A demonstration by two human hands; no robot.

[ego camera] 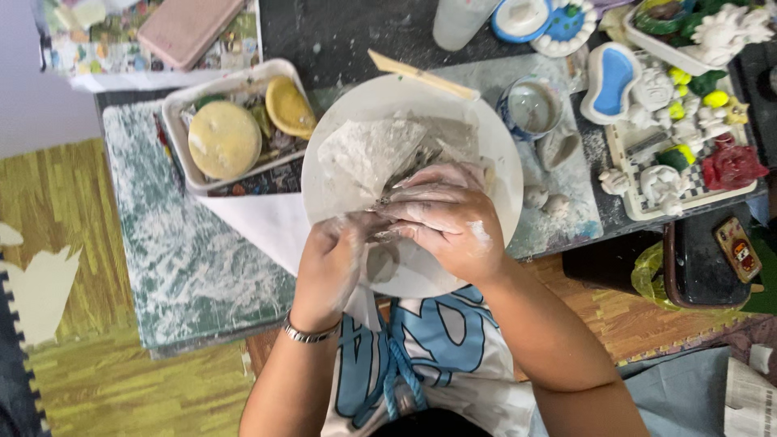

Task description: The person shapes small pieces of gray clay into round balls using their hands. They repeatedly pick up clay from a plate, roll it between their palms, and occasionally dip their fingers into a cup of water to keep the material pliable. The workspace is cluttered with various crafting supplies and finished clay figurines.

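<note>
Left hand: the left hand [333,260], dusted white, sits at about 7 o'clock of the round white bowl [486,137]; its fingers curl in against the lower corner of a crumpled white plastic bag [364,154]; pinching it, as far as can be seen; a metal bracelet [312,333] rings the wrist

Right hand: the right hand [447,217] lies over the middle of the bowl, fingers pointing to 9 o'clock and folded narrow onto the same bag corner; fingertips of both hands meet there

Bag: opens fan-like from the grip toward 11 o'clock, powdery grey-white; it rests inside the bowl, just above both hands

Bowl: on the marbled green-white table mat [182,259], its near rim overhanging toward the person's lap

Stick: a flat wooden stick [422,75] rests across the bowl's rim at 12 o'clock

Around: a white tray [180,109] with yellow round moulds at 10 o'clock; a small cup [532,107] at 2 o'clock; a tray of white plaster figurines [676,142], some painted yellow and red, at 3 o'clock

Hard to make out: what the fingers pinch inside the bag's corner is hidden by the right hand; the dark streaks in the bag's folds cannot be identified; the bowl's near half is covered by both hands; the objects along the top edge are cut off
</note>
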